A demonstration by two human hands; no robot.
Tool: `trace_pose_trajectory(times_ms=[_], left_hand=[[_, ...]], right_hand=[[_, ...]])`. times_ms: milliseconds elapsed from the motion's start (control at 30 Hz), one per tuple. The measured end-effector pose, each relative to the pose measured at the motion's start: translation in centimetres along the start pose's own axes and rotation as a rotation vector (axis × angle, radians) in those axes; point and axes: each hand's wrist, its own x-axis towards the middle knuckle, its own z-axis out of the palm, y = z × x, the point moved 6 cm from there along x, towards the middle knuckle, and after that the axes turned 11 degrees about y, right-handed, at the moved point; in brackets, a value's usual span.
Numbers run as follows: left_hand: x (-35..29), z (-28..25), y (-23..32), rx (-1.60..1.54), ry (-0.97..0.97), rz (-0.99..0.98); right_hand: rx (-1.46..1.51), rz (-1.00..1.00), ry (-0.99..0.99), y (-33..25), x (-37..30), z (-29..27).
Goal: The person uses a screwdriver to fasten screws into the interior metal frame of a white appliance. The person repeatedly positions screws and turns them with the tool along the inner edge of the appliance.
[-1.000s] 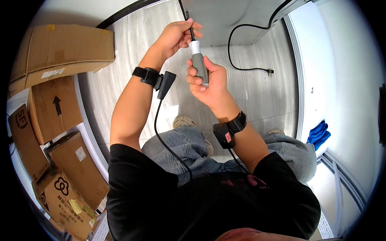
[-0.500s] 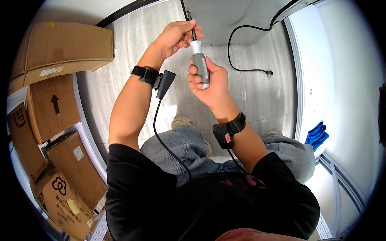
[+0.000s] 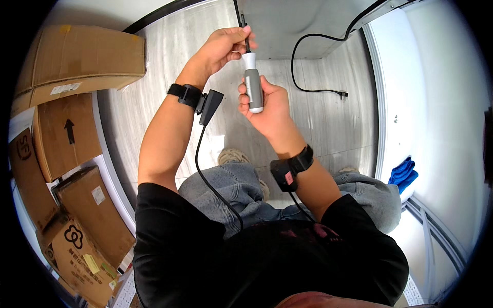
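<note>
Right fingers [image 3: 243, 98] wrap a grey-handled screwdriver [image 3: 253, 84], left fingers [image 3: 239, 36] pinch its shaft [image 3: 248, 46]; metal panel [image 3: 292, 31] close ahead, black cable [image 3: 293, 66] rightward.

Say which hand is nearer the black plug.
Right. Right hand is left of the black plug; left hand is farther left, higher in frame, at the screwdriver shaft.

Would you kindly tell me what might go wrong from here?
The right hand holds the screwdriver while the left hand is at its dark shaft; a slip might scrape the left hand. The shaft's far end is close to the metal cabinet, which could get scratched. The black power cord lies loose on the floor and might trip someone.
</note>
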Motion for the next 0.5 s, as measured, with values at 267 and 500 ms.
trace_pose_trajectory(times_ms=[267,500], left_hand=[[0.7,-0.6,-0.2,0.033,0.069,0.022],[0.5,-0.1,0.0,-0.002,0.065,0.023]], right_hand=[[-0.394,-0.252,0.072,-1.9,0.1,0.4],[0.010,0.067,-0.202,-1.2,-0.2,0.8]])
